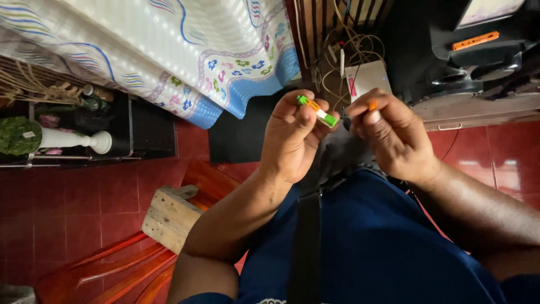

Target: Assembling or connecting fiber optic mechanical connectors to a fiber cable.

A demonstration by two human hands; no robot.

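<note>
Pinching a small green, white and orange plastic stick [318,111], the left hand [292,138] holds it between thumb and curled fingers, raised in front of the chest; stick looks smooth and slim, tilted down to the right, its green tip pointing at the right hand [391,135]; right hand fingers pressed together around a tiny orange piece [372,104], mostly hidden, shape unclear; hands close, just apart; dark blue cloth garment [371,242] with a black strap [306,242] fills the lower view; glossy red tiled floor [67,208] below; rough pale wooden block [169,217] on red slatted wood [124,264]; floral patterned fabric [185,50] hangs top left; white ribbed vase [70,139] lying on a dark shelf; white box [367,77] with tangled cables [337,50] top centre; black machine with an orange strip [475,40] top right.
</note>
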